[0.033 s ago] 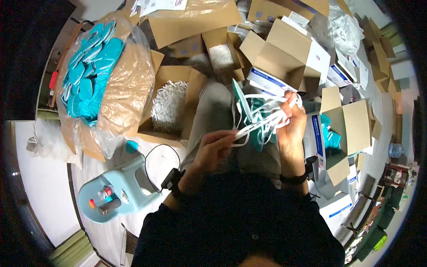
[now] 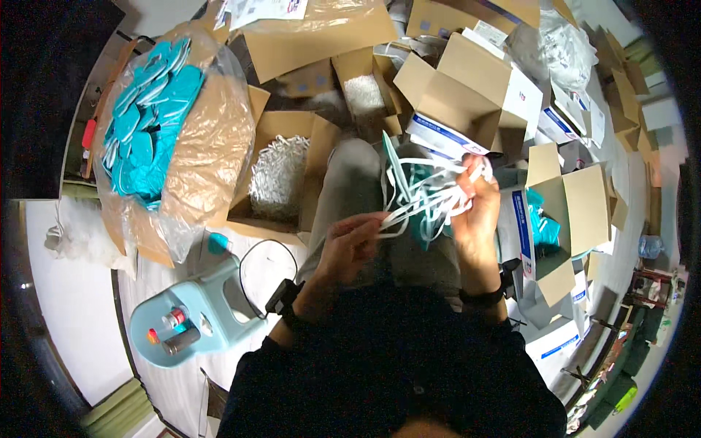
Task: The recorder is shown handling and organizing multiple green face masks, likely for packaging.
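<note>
Over my lap, my right hand (image 2: 476, 208) is closed around a bunch of flat white straps (image 2: 437, 201). Loops of these straps spread toward my left hand (image 2: 352, 244), whose fingertips pinch a few strands. Teal flat pieces with pale edges (image 2: 393, 164) hang among the straps between my knees; the straps and fingers partly cover them, so their full shape is hidden. Just beyond my right hand stands an open white carton (image 2: 442, 135) with a blue stripe.
At left, a clear plastic bag (image 2: 201, 146) holds many teal pads (image 2: 135, 146). Nearby is a cardboard box (image 2: 318, 157) of small white pieces (image 2: 280, 175). A light-blue stool (image 2: 226, 321) carries bottles. At right, an open carton (image 2: 588, 212) contains teal items (image 2: 542, 226).
The strands between my hands have shifted slightly, and my left fingers have moved a little. My right hand keeps its hold on the bunch.
</note>
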Demonstrator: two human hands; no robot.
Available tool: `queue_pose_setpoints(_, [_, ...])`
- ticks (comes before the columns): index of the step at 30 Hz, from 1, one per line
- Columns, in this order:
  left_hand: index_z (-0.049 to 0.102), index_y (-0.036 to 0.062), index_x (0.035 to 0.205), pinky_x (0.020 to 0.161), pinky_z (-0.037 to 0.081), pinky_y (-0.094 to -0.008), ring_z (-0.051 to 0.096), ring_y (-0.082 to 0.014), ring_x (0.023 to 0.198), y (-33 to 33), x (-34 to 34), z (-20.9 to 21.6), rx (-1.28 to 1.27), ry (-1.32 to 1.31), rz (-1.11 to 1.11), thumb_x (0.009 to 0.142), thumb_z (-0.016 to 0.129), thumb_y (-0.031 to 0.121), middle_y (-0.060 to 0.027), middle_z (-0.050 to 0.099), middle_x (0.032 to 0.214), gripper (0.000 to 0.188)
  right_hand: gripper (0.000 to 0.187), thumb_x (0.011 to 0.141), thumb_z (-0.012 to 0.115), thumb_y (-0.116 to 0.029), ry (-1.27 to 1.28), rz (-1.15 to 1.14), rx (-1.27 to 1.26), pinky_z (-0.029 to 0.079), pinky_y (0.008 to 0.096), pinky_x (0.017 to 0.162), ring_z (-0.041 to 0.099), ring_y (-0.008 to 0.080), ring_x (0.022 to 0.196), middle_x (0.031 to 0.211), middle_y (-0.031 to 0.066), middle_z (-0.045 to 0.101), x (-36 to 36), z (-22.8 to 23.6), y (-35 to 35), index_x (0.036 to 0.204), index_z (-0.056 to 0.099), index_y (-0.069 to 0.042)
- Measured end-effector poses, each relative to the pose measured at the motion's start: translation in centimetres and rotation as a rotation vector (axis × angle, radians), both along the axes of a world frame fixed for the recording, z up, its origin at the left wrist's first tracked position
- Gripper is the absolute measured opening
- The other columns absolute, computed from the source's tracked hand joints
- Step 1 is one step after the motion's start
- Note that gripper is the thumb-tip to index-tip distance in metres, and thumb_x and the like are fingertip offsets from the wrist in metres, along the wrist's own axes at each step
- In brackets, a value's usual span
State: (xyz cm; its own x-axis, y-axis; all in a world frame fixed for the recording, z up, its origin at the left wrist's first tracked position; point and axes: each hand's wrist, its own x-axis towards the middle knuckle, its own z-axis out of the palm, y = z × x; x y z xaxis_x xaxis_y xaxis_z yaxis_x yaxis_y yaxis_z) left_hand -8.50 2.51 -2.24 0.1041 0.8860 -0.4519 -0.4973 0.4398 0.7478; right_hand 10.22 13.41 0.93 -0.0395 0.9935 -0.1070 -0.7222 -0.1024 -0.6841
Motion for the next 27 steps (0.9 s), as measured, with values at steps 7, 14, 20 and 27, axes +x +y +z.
queue_pose_setpoints(7, [0.061, 0.0069, 0.097, 0.056, 0.042, -0.0230, 0.046, -0.0104, 0.062, 1.5, -2.7, -1.0, 0.088, 0.259, -0.010, 0.098, 0.048, 0.025, 0.0014, 0.050, 0.075, 0.023, 0.010, 0.087, 0.059, -0.015, -0.009, 0.253, -0.057, 0.030, 0.0205, 0.043, 0.040, 0.0058, 0.047, 0.065, 0.0014, 0.051, 0.7, -0.7, -1.5, 0.085, 0.056, -0.005])
queue_pose_setpoints(14, [0.056, 0.0010, 0.095, 0.071, 0.052, -0.0315, 0.062, -0.0215, 0.084, 12.6, -3.8, -5.3, 0.889, 1.337, 0.177, 0.085, 0.065, 0.016, -0.0098, 0.061, 0.090, 0.020, 0.013, 0.087, 0.059, -0.018, -0.295, 0.425, -0.334, 0.032, 0.0217, 0.052, 0.043, 0.0082, 0.058, 0.085, 0.0065, 0.061, 1.4, -3.1, -5.9, 0.089, 0.059, -0.004])
queue_pose_setpoints(20, [0.041, 0.0013, 0.127, 0.100, 0.041, -0.0405, 0.052, -0.0289, 0.116, 24.7, -7.5, -7.5, 0.246, 0.309, 0.007, 0.087, 0.060, 0.043, -0.0227, 0.051, 0.124, 0.061, 0.014, 0.094, 0.053, -0.016, -0.490, 0.519, -0.238, 0.035, 0.0224, 0.053, 0.045, 0.0081, 0.059, 0.074, 0.0027, 0.057, 0.6, -2.2, -6.6, 0.088, 0.060, -0.005])
queue_pose_setpoints(27, [0.034, -0.0070, 0.133, 0.107, 0.034, -0.0395, 0.045, -0.0309, 0.124, 18.4, -5.1, -11.5, 0.032, 0.195, 0.119, 0.090, 0.058, 0.040, -0.0236, 0.045, 0.132, 0.068, 0.014, 0.095, 0.051, -0.012, -0.793, 0.501, 0.102, 0.043, 0.0254, 0.061, 0.053, 0.0109, 0.068, 0.074, 0.0043, 0.055, 0.4, -2.4, -6.2, 0.093, 0.060, -0.002])
